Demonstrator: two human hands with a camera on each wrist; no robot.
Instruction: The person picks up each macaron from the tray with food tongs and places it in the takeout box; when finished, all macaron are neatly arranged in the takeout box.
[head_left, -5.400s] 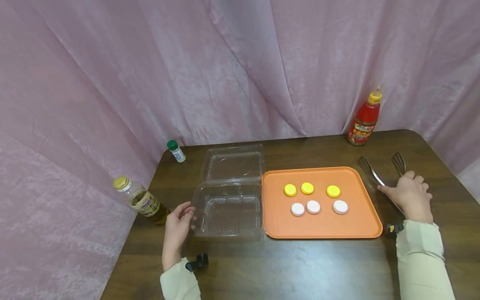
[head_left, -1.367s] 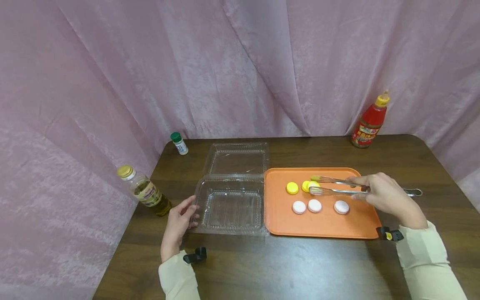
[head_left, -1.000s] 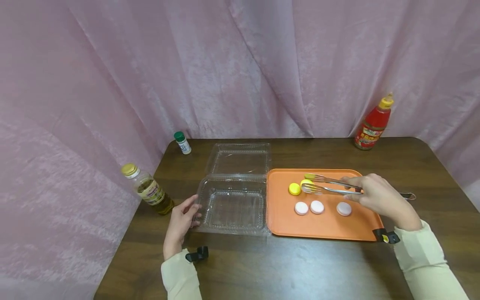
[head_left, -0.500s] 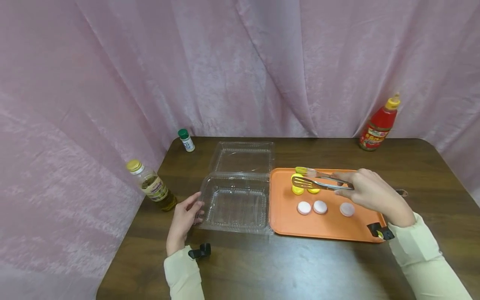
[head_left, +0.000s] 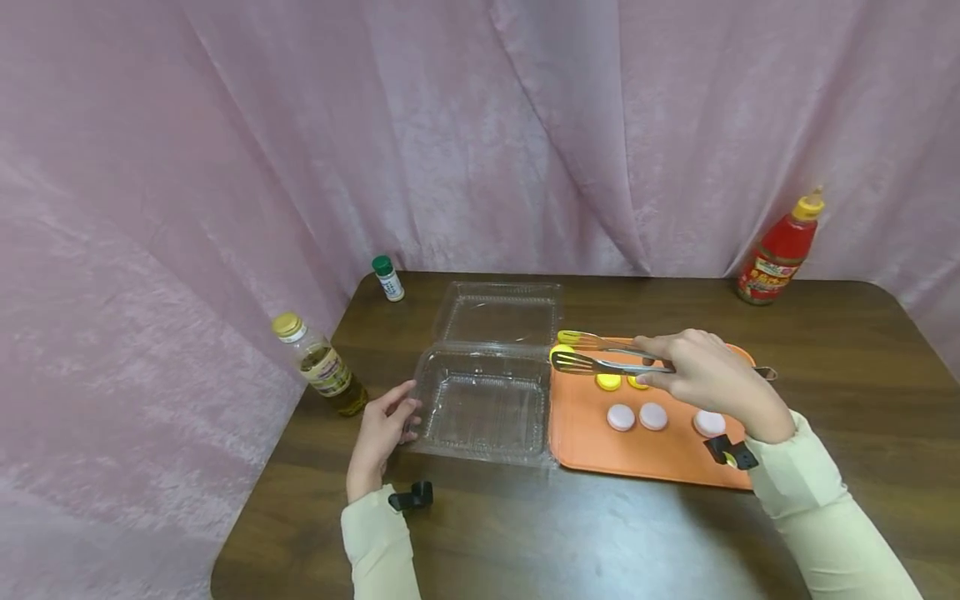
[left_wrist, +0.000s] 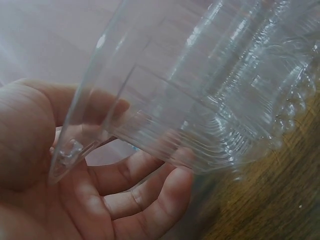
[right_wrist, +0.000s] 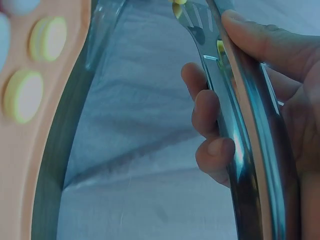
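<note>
My right hand (head_left: 697,375) grips metal serving tongs (head_left: 581,362) with slotted ends. Pinched between the tips is a yellow macaron (head_left: 561,353), raised over the left edge of the orange tray (head_left: 622,464). Two more yellow macarons (head_left: 608,382) and three whitish ones (head_left: 621,417) lie on that tray. To its left lies a clear plastic clamshell box (head_left: 480,454), its lid (head_left: 498,310) folded back flat. My left hand (head_left: 384,425) holds the box's left side; the left wrist view shows thumb and fingers around the clear rim (left_wrist: 75,120).
An oil bottle (head_left: 326,371) with a yellow cap stands left of my left hand. A small green-capped shaker (head_left: 388,281) is at the back left corner. A red sauce bottle (head_left: 780,254) stands at the back right, before a pink curtain (head_left: 465,150).
My right hand has taken up the tongs, closed them on a yellow macaron and lifted it leftward off its place toward the box. The left hand keeps its hold. The head view has shifted.
</note>
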